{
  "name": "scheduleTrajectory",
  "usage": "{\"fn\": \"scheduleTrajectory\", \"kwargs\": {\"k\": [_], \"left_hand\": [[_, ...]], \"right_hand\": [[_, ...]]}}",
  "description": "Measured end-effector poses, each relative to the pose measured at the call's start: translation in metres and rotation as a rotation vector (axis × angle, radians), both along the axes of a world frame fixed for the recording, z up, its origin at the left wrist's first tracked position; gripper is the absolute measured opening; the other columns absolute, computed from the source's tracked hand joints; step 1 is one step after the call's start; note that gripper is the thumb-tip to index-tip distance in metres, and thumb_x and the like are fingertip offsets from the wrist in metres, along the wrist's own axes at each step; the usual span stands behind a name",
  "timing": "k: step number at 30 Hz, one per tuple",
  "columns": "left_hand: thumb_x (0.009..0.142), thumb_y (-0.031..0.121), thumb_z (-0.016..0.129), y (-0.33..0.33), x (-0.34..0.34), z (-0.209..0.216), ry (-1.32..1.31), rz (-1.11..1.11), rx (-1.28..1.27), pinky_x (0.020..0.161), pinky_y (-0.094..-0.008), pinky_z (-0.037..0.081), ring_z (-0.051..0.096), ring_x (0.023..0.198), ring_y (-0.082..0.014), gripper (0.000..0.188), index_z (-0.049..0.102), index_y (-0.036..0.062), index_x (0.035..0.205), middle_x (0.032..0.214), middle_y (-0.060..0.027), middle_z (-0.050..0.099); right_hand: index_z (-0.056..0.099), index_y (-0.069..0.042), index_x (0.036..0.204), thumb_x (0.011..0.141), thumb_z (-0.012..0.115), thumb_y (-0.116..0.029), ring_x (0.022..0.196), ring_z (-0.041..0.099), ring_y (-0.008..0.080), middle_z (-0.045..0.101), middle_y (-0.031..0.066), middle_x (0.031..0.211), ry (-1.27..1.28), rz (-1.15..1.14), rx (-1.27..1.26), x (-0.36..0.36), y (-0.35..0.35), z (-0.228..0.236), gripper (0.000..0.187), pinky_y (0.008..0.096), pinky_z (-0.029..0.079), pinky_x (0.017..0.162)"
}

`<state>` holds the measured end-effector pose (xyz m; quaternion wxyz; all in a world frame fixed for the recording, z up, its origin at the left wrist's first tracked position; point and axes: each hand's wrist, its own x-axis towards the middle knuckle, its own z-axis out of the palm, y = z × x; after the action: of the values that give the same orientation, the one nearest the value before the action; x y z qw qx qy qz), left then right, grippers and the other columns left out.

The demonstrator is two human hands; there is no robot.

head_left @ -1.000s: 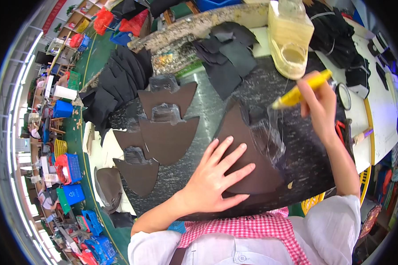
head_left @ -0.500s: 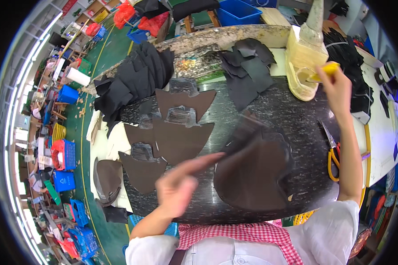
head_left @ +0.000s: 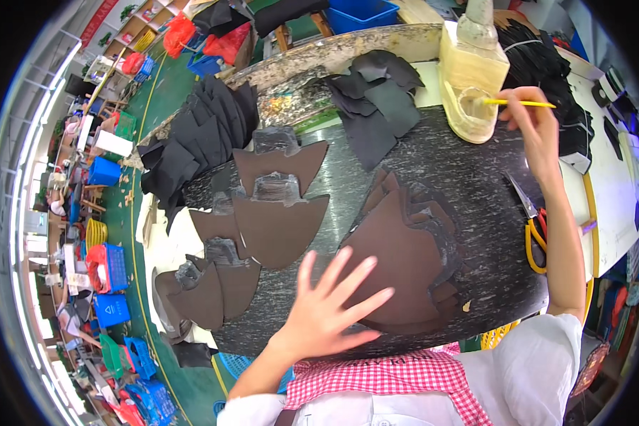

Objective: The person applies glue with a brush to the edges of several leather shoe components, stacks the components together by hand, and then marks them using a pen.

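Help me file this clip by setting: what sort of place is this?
Probably a workshop or small factory working with cut sheet material, judging by the stacked brown cut pieces, the scissors and the blue plastic crates in the background.

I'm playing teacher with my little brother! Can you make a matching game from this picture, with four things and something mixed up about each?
1. scissors
2. yellow-handled brush
3. left hand
4. checked cloth

A. pink and white
B. lying on the black tabletop
C. spread open
D. pinched in the right hand

Pairs: 1-B, 2-D, 3-C, 4-A
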<state>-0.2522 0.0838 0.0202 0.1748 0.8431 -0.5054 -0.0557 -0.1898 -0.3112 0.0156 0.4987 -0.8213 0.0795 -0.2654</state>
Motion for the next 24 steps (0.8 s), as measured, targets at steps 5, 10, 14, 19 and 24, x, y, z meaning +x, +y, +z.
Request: {"fn": "scheduleTrajectory", "kwargs": {"k": [5,10,14,19,24], "left_hand": [[0.063,0.042,0.077,-0.010,0.011,-0.004,0.052,-0.054,0.052,0.104,-0.0599,0.024,0.032,0.133,-0.0395,0.070,0.055,0.0299,0.128,0.144,-0.0129,0.038],[0.056,0.036,0.080,-0.014,0.005,-0.002,0.051,-0.019,0.039,0.104,-0.0606,0.024,0.033,0.133,-0.0409,0.076,0.055,0.0312,0.128,0.144,-0.0135,0.038],[0.056,0.036,0.080,-0.016,0.004,-0.003,0.037,-0.017,0.061,0.104,-0.0605,0.024,0.033,0.133,-0.0409,0.077,0.055,0.0310,0.128,0.144,-0.0137,0.038],[0.054,0.034,0.080,-0.018,0.002,0.004,0.073,-0.027,0.088,0.103,-0.0606,0.025,0.033,0.132,-0.0415,0.080,0.054,0.0289,0.129,0.144,-0.0147,0.037],[0.050,0.026,0.079,-0.020,0.003,-0.003,-0.014,-0.038,0.077,0.103,-0.0577,0.030,0.034,0.131,-0.0423,0.083,0.054,0.0274,0.130,0.143,-0.0165,0.038]], "right_hand": [[0.055,-0.006,0.090,0.092,0.058,-0.031,0.061,0.060,0.0099,0.064,0.0092,0.076,-0.056,0.222,0.535,-0.052,0.035,0.010,0.025,0.0207,0.047,0.059],[0.049,-0.004,0.090,0.084,0.062,-0.022,0.075,0.060,0.0165,0.064,0.0097,0.081,0.132,0.610,0.369,-0.080,0.091,-0.011,0.023,0.0289,0.048,0.072],[0.051,-0.005,0.086,0.076,0.066,-0.016,0.073,0.062,0.0199,0.064,0.0100,0.083,-0.088,0.489,0.144,-0.077,0.115,-0.024,0.021,0.0291,0.049,0.066],[0.051,-0.008,0.079,0.071,0.065,-0.018,0.068,0.066,0.0227,0.067,0.0124,0.079,-0.148,0.532,0.206,-0.146,0.102,-0.036,0.019,0.0304,0.053,0.058],[0.055,-0.007,0.084,0.071,0.070,-0.011,0.068,0.065,0.0255,0.067,0.0130,0.083,-0.174,0.483,0.026,-0.122,0.115,-0.030,0.020,0.0301,0.051,0.059]]}}
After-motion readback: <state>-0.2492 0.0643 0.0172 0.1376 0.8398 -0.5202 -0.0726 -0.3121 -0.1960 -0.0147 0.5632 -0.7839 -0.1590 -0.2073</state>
